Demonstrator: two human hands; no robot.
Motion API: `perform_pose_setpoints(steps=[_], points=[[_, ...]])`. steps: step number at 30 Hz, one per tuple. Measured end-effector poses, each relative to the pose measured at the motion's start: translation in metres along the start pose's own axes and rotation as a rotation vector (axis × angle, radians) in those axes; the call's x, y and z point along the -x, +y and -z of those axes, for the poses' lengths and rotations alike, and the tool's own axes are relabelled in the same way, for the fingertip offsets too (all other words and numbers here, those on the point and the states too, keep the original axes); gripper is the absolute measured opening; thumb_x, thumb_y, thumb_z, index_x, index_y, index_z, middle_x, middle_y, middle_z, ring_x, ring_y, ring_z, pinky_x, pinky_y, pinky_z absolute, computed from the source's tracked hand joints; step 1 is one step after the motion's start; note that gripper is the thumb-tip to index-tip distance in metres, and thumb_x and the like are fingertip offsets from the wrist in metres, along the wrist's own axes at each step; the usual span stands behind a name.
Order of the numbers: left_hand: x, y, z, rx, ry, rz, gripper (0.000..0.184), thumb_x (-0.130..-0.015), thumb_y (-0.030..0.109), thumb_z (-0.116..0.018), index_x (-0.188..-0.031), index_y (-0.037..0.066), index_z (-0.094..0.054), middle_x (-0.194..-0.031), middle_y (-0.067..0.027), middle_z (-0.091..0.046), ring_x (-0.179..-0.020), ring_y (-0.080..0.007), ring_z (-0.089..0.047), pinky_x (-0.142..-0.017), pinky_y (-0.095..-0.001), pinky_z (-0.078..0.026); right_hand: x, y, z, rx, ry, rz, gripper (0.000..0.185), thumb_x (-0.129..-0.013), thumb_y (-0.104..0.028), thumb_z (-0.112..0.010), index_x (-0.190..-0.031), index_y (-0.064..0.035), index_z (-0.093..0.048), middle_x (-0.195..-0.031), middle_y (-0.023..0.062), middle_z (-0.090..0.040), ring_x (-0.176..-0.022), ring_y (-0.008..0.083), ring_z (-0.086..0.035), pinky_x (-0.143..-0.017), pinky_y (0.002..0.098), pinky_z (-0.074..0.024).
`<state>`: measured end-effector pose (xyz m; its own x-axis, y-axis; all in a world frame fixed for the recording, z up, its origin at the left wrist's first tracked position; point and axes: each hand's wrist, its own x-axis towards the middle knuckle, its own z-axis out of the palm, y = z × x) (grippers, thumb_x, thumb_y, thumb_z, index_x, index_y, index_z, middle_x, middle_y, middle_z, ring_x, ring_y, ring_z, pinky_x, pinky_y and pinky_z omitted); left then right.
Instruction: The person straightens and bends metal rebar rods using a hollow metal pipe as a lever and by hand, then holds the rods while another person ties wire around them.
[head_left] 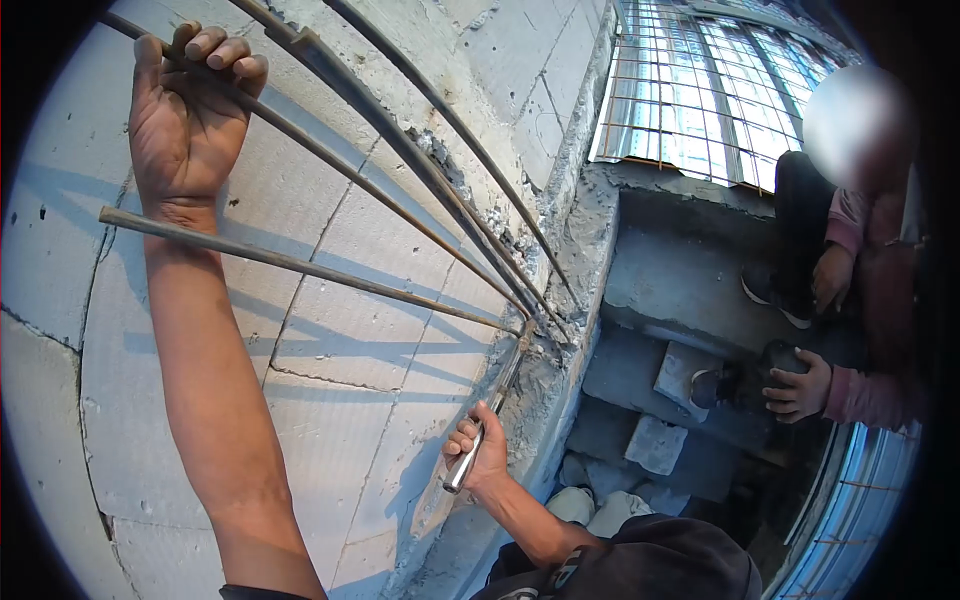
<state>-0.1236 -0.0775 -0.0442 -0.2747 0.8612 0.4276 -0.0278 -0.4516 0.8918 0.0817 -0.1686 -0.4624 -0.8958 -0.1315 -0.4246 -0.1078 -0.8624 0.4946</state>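
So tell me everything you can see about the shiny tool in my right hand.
The shiny tool is a straight, slim rod that looks like polished metal. Your right hand closes around it near its lower end, which pokes out below the fist. It slants up and rightward in the view, toward the foot of the metal bars. Its upper end looks darker; its shape, and whether it touches a bar, can't be made out.

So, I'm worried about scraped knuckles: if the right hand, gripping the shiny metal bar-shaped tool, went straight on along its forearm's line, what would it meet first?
Probably the pale grey block wall, just beyond the right hand; the gap between them is unclear.
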Motion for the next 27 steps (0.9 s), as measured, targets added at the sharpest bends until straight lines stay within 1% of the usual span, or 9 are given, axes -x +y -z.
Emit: perform_pose_setpoints(steps=[5, 8, 9, 12, 13, 19, 21, 23, 27], points=[[0.014, 0.0, 0.004, -0.224, 0.22, -0.154, 0.03, -0.098, 0.029, -0.061, -0.114, 0.005, -0.061, -0.1, -0.0093, -0.064, -0.097, -0.0211, -0.062, -0.088, -0.0377, -0.054, 0.004, -0.015, -0.001, 0.162, 0.009, -0.077, 0.03, -0.093, -0.026, -0.067, -0.071, -0.017, -0.049, -0.057, -0.0064, -0.045, -0.046, 0.0065, -0.043, -0.046, 0.0262, -0.0424], [-0.007, 0.006, 0.008, -0.596, 0.445, -0.136, 0.03, -0.096, 0.031, -0.063, -0.115, 0.008, -0.062, -0.106, -0.0103, -0.067, -0.105, -0.0208, -0.064, -0.093, -0.0367, -0.054, 0.006, -0.029, 0.006, 0.137, -0.04, -0.174, 0.033, -0.095, -0.024, -0.064, -0.068, -0.0164, -0.047, -0.055, -0.0069, -0.043, -0.045, 0.006, -0.043, -0.046, 0.0267, -0.0424], [-0.016, 0.012, 0.014, -0.691, 0.388, -0.104, 0.034, -0.095, 0.032, -0.066, -0.118, 0.008, -0.061, -0.112, -0.0111, -0.067, -0.109, -0.0206, -0.064, -0.097, -0.0363, -0.053, 0.008, -0.032, 0.004, 0.137, -0.03, -0.189, 0.033, -0.095, -0.024, -0.063, -0.068, -0.0163, -0.047, -0.055, -0.0068, -0.042, -0.045, 0.006, -0.043, -0.045, 0.0268, -0.0425], [-0.038, -0.004, -0.052, -0.917, 0.609, -0.068, 0.021, -0.099, 0.029, -0.058, -0.094, 0.01, -0.063, -0.076, -0.0018, -0.063, -0.067, -0.0125, -0.062, -0.06, -0.0254, -0.051, 0.015, -0.046, 0.002, 0.154, -0.01, -0.235, 0.034, -0.096, -0.023, -0.061, -0.066, -0.0156, -0.046, -0.054, -0.0066, -0.042, -0.044, 0.006, -0.043, -0.046, 0.027, -0.043], [-0.054, 0.005, -0.024, -0.895, 0.49, -0.033, 0.02, -0.098, 0.027, -0.059, -0.092, 0.009, -0.066, -0.08, -0.0043, -0.068, -0.071, -0.0132, -0.066, -0.062, -0.0266, -0.053, 0.016, -0.051, 0.001, 0.164, -0.007, -0.253, 0.035, -0.097, -0.022, -0.06, -0.066, -0.0153, -0.046, -0.054, -0.0064, -0.042, -0.044, 0.006, -0.043, -0.046, 0.0271, -0.0432], [-0.115, -0.004, 0.008, -1.274, 0.324, 0.067, 0.023, -0.096, 0.027, -0.057, -0.091, 0.007, -0.066, -0.084, -0.005, -0.068, -0.074, -0.0166, -0.066, -0.066, -0.0294, -0.054, 0.016, -0.06, -0.003, 0.129, -0.048, -0.347, 0.034, -0.097, -0.02, -0.058, -0.066, -0.0136, -0.047, -0.054, -0.0061, -0.042, -0.043, 0.0062, -0.042, -0.046, 0.027, -0.0423], [-0.104, -0.002, 0.004, -1.214, 0.352, 0.037, 0.024, -0.097, 0.026, -0.055, -0.091, 0.005, -0.066, -0.085, -0.0063, -0.068, -0.077, -0.0177, -0.066, -0.069, -0.0299, -0.053, 0.015, -0.053, -0.003, 0.167, -0.009, -0.319, 0.034, -0.097, -0.02, -0.058, -0.066, -0.0145, -0.046, -0.052, -0.0065, -0.04, -0.043, 0.0059, -0.041, -0.045, 0.0268, -0.0422], [-0.06, 0.01, -0.051, -1.236, 0.369, 0.059, 0.026, -0.097, 0.025, -0.053, -0.095, 0.002, -0.065, -0.088, -0.0093, -0.068, -0.082, -0.0194, -0.066, -0.078, -0.0331, -0.053, 0.015, -0.05, -0.004, 0.193, 0.012, -0.305, 0.034, -0.097, -0.02, -0.058, -0.066, -0.0149, -0.046, -0.052, -0.0066, -0.04, -0.042, 0.0059, -0.041, -0.045, 0.0269, -0.0422], [-0.022, 0.027, -0.053, -1.001, 0.472, 0.019, 0.029, -0.094, 0.025, -0.056, -0.104, -0.002, -0.062, -0.095, -0.0129, -0.067, -0.084, -0.022, -0.066, -0.082, -0.0362, -0.054, 0.014, -0.053, 0.006, 0.18, -0.006, -0.323, 0.033, -0.097, -0.018, -0.057, -0.066, -0.0138, -0.047, -0.053, -0.006, -0.042, -0.043, 0.0067, -0.042, -0.046, 0.0271, -0.0419]])
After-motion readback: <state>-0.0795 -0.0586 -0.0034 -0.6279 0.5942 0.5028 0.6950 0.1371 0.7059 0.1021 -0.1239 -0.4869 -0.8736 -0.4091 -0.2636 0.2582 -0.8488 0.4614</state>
